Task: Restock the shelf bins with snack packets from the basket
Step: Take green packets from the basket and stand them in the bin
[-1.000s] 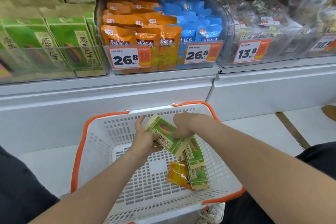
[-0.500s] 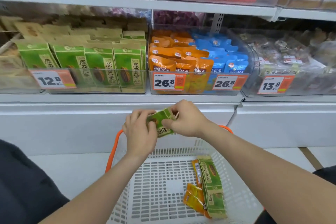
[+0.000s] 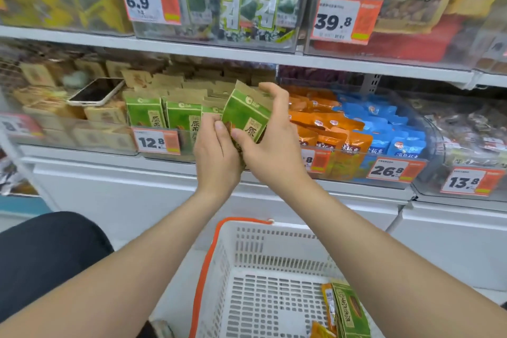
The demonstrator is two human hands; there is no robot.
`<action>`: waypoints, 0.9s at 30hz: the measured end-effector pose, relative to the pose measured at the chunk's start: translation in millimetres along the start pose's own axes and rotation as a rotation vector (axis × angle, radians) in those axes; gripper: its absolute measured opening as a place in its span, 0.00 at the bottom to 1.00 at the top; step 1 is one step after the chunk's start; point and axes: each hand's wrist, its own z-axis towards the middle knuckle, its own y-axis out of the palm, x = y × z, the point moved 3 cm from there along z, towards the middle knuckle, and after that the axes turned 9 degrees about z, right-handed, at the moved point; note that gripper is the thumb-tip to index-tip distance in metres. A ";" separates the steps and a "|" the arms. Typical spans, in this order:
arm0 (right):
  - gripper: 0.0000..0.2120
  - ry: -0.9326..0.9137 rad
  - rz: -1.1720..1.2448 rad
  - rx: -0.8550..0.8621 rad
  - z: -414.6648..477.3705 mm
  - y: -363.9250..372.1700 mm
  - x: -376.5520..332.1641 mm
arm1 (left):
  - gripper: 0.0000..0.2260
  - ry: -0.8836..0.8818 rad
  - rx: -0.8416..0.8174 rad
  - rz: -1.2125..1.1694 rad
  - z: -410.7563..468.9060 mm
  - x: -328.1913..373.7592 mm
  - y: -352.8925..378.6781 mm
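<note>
Both hands hold one green snack packet [image 3: 245,114] upright in front of the clear shelf bin [image 3: 159,133] of matching green packets tagged 12.8. My left hand [image 3: 216,149] grips its lower left edge. My right hand [image 3: 271,140] wraps its right side, thumb across the front and fingers over the top. Below stands the white basket [image 3: 219,269] with an orange rim. A green packet [image 3: 349,313] and orange packets [image 3: 327,307] lie in its right corner.
A phone [image 3: 94,92] lies on brown packets in the bin to the left. To the right stand bins of orange packets [image 3: 323,129] and blue packets [image 3: 384,129] tagged 26.8. An upper shelf [image 3: 247,55] overhangs the bins. My dark-clothed knee [image 3: 49,255] is at lower left.
Both hands have lifted the green packet from the basket up to the front of the green-packet bin. The view has tilted upward, showing the upper shelf.
</note>
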 end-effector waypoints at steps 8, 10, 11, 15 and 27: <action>0.33 -0.091 0.090 -0.010 55.5 27.9 -29.0 | 0.12 0.038 -0.044 0.357 109.5 -12.3 -50.4; 0.33 -0.069 0.111 -0.027 64.4 37.8 -29.3 | 0.17 0.038 -0.143 0.575 123.0 -19.7 -60.5; 0.33 -0.059 0.117 -0.034 67.3 42.8 -28.2 | 0.19 0.059 -0.192 0.675 125.6 -25.4 -64.0; 0.30 -0.081 0.108 -0.023 75.5 59.6 -21.9 | 0.20 0.176 -0.351 0.875 125.4 -53.0 -64.7; 0.16 -0.071 -0.079 -0.230 89.0 96.5 10.2 | 0.10 0.223 -0.215 0.652 147.0 -69.9 -74.3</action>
